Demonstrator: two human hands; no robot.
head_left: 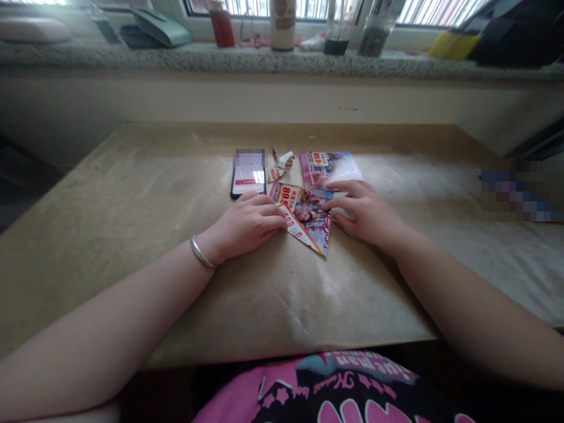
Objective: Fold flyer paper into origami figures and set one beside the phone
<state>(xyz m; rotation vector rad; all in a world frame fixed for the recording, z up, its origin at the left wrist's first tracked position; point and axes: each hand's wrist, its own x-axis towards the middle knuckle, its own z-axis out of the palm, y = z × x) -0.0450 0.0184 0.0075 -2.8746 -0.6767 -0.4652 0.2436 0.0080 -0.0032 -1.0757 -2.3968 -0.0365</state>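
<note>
A colourful printed paper, folded into a pointed shape, lies flat on the brown paper-covered table. My left hand, with a silver bangle at the wrist, rests on its left edge, fingers curled and pressing down. On the paper's right edge lies my right hand, fingers stretched out and pressing. A small folded paper figure stands just behind. To its right a flat printed leaflet lies on the table.
A phone with a lit screen lies left of the folded figure. The stone window ledge behind holds a red bottle, jars and containers. A blurred object sits at the table's right side.
</note>
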